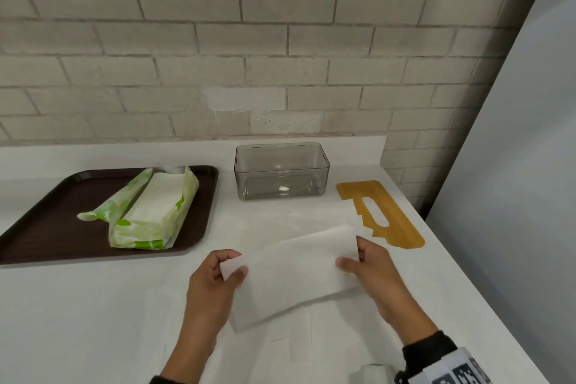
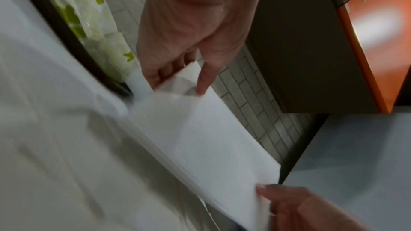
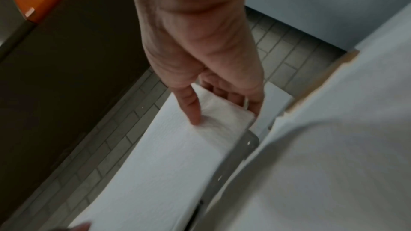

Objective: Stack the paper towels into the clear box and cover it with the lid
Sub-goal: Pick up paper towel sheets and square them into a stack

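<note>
A white stack of paper towels (image 1: 293, 274) is held above the counter between both hands. My left hand (image 1: 218, 277) pinches its left end, thumb on top (image 2: 177, 75). My right hand (image 1: 367, 268) grips the right end, thumb on top and fingers underneath (image 3: 213, 101). The stack (image 2: 200, 129) sags a little in the middle (image 3: 155, 164). The clear box (image 1: 281, 170) stands empty at the back of the counter, beyond the stack. Its wooden lid (image 1: 380, 212) with a slot lies flat to the right of the box.
A dark brown tray (image 1: 46, 227) at the left holds an opened green and white towel package (image 1: 152, 212) with more towels inside. A brick wall runs behind the counter. The counter's right edge (image 1: 467, 274) passes close to the lid.
</note>
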{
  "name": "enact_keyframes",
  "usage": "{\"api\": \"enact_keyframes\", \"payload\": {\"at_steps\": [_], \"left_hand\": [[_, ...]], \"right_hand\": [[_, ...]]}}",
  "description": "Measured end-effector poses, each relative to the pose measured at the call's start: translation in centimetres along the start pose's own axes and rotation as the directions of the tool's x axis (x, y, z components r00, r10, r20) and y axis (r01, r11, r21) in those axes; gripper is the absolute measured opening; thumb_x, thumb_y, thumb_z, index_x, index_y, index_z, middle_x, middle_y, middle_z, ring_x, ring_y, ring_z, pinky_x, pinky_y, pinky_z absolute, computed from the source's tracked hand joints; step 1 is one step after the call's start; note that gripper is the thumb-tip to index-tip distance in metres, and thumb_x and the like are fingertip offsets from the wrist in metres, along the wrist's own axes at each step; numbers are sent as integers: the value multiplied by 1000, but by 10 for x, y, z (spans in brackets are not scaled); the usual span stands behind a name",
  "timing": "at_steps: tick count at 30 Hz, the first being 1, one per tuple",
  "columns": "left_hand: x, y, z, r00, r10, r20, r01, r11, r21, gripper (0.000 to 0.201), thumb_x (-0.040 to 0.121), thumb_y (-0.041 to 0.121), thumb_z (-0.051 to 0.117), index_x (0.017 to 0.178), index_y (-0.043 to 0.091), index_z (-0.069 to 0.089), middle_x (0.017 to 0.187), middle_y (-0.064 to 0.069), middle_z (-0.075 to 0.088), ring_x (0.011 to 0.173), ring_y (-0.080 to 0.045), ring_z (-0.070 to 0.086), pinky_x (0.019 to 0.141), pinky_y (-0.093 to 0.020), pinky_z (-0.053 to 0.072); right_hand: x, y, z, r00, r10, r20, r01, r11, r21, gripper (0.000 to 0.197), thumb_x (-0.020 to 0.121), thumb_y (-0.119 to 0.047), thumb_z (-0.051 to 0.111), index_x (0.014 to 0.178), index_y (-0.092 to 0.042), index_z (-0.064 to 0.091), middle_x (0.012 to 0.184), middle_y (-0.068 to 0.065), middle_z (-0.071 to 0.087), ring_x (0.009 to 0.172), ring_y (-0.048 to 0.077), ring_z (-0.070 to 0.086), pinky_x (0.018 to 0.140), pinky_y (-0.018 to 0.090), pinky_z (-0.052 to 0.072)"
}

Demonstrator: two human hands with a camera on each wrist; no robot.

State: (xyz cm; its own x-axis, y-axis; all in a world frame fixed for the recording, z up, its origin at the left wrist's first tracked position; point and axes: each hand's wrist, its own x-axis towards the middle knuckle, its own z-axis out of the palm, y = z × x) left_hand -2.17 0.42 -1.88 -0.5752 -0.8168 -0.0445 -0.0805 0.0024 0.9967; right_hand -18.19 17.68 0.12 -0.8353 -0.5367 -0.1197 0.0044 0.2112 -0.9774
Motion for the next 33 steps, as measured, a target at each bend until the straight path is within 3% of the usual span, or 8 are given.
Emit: {"api": "enact_keyframes", "payload": {"at_steps": [4,6,10,12,15,18,21,33], "left_hand": [[-4,17,-16,922,-67,382,-85,926,367,27,78,3,73,82,29,64,71,6,67,62,-6,58,60,-17,44],[-13,31,-2,898,13,439,-193,910,367,22,79,15,75,91,29,64,74,18,69,66,3,61,64,-11,46],[-24,48,35,951,194,240,-225,968,110,18,84,24,69,94,37,62,85,21,70,79,0,67,62,-12,52],[-24,48,46,972,200,122,-198,980,-23,18,84,22,68,95,36,62,90,17,71,84,-5,68,67,-17,55],[-22,46,56,977,211,36,-206,972,-108,22,85,16,67,102,30,63,97,11,71,88,-9,68,68,-14,54],[-22,51,62,966,257,31,-252,962,-103,29,88,15,63,115,22,59,105,8,68,95,-10,65,73,-11,54],[-21,52,65,960,280,32,-277,958,-80,31,90,12,59,118,23,51,108,8,63,97,-9,62,74,-11,54],[-21,37,78,973,213,91,-204,974,-94,37,92,3,53,111,34,45,103,18,56,93,-1,57,63,-4,48]], "right_hand": [[-1,-48,-13,977,-191,94,198,978,-67,19,77,1,71,80,-17,66,85,-1,73,82,18,69,78,32,55],[-4,-74,-9,941,-253,224,281,954,-103,18,75,1,73,78,-15,66,81,0,72,77,16,67,76,32,54],[-9,-99,3,917,-355,181,347,935,72,25,71,6,73,80,-15,65,72,-6,67,67,8,62,61,18,50],[-9,-90,11,953,-299,57,277,930,241,32,71,11,70,88,-16,63,80,0,70,74,14,65,67,23,52],[-16,-64,33,982,-164,97,139,964,227,31,80,4,65,96,-23,62,101,4,71,91,18,67,78,29,55],[-19,-62,42,973,-228,-28,230,971,64,25,88,-12,61,106,-29,59,107,-6,67,99,11,63,80,23,54],[-15,-61,40,956,-273,-111,279,959,45,36,88,-16,61,122,-24,52,116,-5,62,107,14,60,89,32,54],[-9,-34,39,965,-253,-77,252,968,-10,41,86,-9,62,104,-42,46,100,-16,58,96,6,59,65,10,51]]}}
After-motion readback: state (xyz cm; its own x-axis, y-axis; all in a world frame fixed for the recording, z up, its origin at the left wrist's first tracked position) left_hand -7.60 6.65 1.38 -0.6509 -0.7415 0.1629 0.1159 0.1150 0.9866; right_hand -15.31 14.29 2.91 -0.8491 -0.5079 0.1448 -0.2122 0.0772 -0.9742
